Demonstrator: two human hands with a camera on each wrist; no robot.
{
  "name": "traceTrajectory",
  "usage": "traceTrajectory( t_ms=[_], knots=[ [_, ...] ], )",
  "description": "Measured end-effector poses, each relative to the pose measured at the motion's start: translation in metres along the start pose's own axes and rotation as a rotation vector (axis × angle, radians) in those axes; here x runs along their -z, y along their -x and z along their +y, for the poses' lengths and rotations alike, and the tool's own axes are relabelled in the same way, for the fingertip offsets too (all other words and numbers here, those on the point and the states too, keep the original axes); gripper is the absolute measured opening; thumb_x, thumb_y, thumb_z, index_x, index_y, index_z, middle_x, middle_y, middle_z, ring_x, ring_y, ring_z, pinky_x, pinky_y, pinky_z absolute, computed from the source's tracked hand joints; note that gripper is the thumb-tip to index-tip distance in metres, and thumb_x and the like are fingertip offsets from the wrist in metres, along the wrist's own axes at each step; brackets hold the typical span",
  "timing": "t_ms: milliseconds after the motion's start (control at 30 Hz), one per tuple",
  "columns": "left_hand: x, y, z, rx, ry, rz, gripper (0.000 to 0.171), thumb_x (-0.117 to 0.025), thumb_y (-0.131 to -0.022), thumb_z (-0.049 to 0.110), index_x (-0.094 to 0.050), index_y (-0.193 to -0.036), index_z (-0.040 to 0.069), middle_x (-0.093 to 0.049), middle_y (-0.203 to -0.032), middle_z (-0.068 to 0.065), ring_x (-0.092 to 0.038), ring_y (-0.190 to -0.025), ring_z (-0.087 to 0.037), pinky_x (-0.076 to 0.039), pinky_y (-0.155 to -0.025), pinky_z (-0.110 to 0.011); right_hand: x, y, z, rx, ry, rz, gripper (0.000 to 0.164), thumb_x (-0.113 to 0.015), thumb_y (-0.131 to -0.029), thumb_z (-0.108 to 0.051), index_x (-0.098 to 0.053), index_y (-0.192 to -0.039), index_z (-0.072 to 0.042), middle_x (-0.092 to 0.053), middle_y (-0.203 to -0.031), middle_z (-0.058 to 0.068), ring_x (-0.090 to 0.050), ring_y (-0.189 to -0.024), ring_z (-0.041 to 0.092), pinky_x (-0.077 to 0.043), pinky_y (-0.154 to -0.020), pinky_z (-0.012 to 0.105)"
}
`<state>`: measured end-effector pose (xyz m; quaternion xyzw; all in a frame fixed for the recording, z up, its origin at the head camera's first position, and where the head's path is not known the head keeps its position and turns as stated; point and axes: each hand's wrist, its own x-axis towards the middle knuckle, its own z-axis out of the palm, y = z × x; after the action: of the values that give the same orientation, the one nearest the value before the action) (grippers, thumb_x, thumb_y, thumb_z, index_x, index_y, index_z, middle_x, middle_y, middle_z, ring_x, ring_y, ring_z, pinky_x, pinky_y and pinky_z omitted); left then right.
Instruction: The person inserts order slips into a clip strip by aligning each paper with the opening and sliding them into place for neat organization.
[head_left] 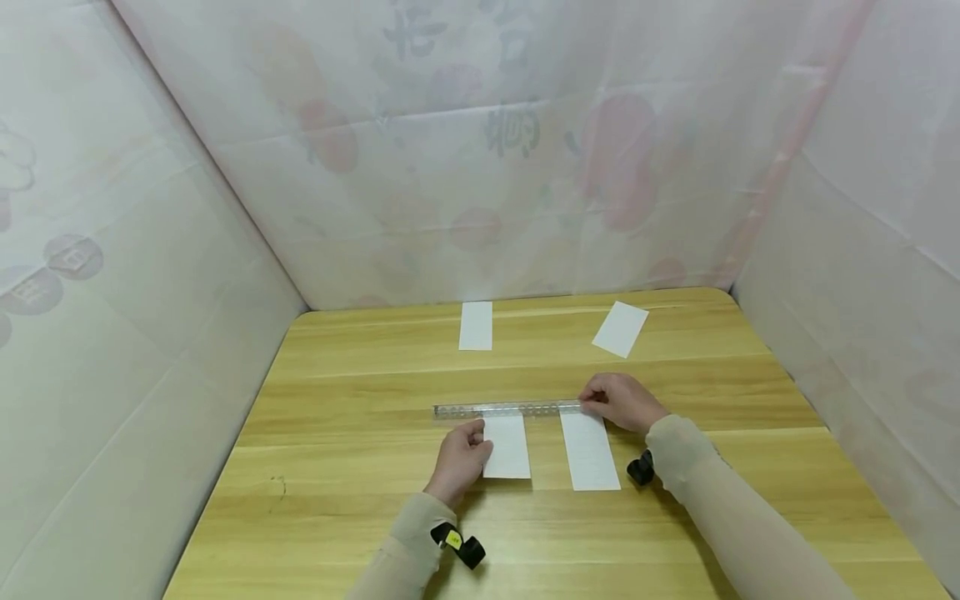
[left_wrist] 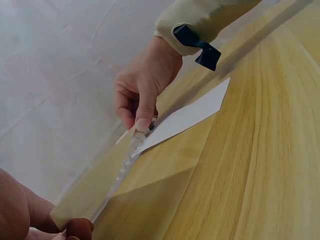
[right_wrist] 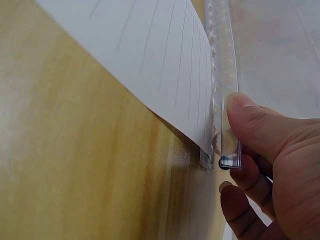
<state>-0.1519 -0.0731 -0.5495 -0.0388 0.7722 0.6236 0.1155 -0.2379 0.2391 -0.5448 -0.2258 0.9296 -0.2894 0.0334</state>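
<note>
A clear plastic strip (head_left: 510, 409) with a row of round shapes lies crosswise over the middle of the table. My right hand (head_left: 621, 402) pinches its right end between thumb and fingers, closely seen in the right wrist view. One lined white paper (right_wrist: 160, 60) meets the strip beside that hand. Farther left, another white paper (head_left: 507, 450) has its top edge at the strip. My left hand (head_left: 460, 460) pinches this paper's left edge, and a shadow falls under its lower edge. In the left wrist view, the left fingers (left_wrist: 80, 228) are partly cut off by the frame.
Near the table's back edge lie two more white papers, one straight (head_left: 476, 326) and one slanted (head_left: 620, 329). Pale printed sheets (head_left: 480, 150) hang behind the wooden table (head_left: 337, 400) and along both sides. Each wrist wears a black strap mount (head_left: 457, 546).
</note>
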Motion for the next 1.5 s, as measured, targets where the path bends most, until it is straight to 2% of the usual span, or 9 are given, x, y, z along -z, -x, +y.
traceTrajectory(
  t_ms=[367,767,1000,1200,1367,1500],
  knots=[
    [-0.008,-0.004,-0.002,-0.006,0.008,-0.012,0.048,-0.057,-0.094,0.004,-0.044,-0.138,-0.009,-0.056,-0.097,-0.009,-0.040,-0.062,-0.012,-0.039,-0.053,-0.023,0.001,-0.001,-0.002,0.003,0.012,0.006,0.005,-0.075,-0.085,-0.023,-0.073,-0.089,-0.024,-0.066,-0.089,-0.013,-0.060,-0.081,0.007,-0.050,-0.072,0.031],
    [-0.014,-0.003,-0.003,-0.001,0.025,-0.039,0.049,-0.056,-0.096,0.006,-0.042,-0.141,-0.007,-0.056,-0.104,-0.009,-0.038,-0.060,-0.012,-0.036,-0.051,-0.025,0.000,0.000,-0.001,-0.003,0.024,0.010,0.007,-0.075,-0.085,-0.021,-0.073,-0.090,-0.025,-0.067,-0.092,-0.011,-0.060,-0.083,0.009,-0.050,-0.073,0.033],
    [-0.012,-0.001,-0.006,0.004,0.018,-0.037,0.050,-0.057,-0.095,0.009,-0.042,-0.140,-0.007,-0.057,-0.107,-0.008,-0.041,-0.066,-0.012,-0.040,-0.059,-0.024,-0.001,-0.001,0.000,0.003,0.029,0.000,0.007,-0.075,-0.085,-0.023,-0.073,-0.091,-0.026,-0.067,-0.093,-0.012,-0.061,-0.084,0.008,-0.051,-0.074,0.033],
    [-0.012,-0.004,-0.008,0.000,0.034,-0.049,0.053,-0.058,-0.095,0.009,-0.040,-0.141,-0.008,-0.055,-0.101,-0.007,-0.037,-0.062,-0.012,-0.038,-0.055,-0.023,0.001,-0.001,0.002,-0.002,0.015,-0.007,0.006,-0.074,-0.086,-0.023,-0.073,-0.091,-0.025,-0.066,-0.093,-0.012,-0.061,-0.084,0.009,-0.051,-0.074,0.034],
    [-0.013,-0.005,-0.010,-0.005,0.027,-0.048,0.052,-0.059,-0.095,0.009,-0.042,-0.140,-0.008,-0.055,-0.100,-0.007,-0.040,-0.066,-0.011,-0.039,-0.056,-0.022,0.000,0.000,0.002,-0.016,0.010,-0.013,0.007,-0.074,-0.086,-0.024,-0.073,-0.092,-0.025,-0.066,-0.094,-0.012,-0.061,-0.086,0.010,-0.051,-0.076,0.035],
    [-0.015,-0.004,-0.010,0.001,0.028,-0.042,0.050,-0.058,-0.095,0.008,-0.042,-0.140,-0.007,-0.055,-0.097,-0.006,-0.038,-0.062,-0.011,-0.037,-0.052,-0.022,-0.001,-0.001,0.003,-0.012,0.012,-0.015,0.007,-0.074,-0.086,-0.025,-0.072,-0.092,-0.026,-0.066,-0.093,-0.012,-0.060,-0.086,0.009,-0.051,-0.076,0.034]
  ],
)
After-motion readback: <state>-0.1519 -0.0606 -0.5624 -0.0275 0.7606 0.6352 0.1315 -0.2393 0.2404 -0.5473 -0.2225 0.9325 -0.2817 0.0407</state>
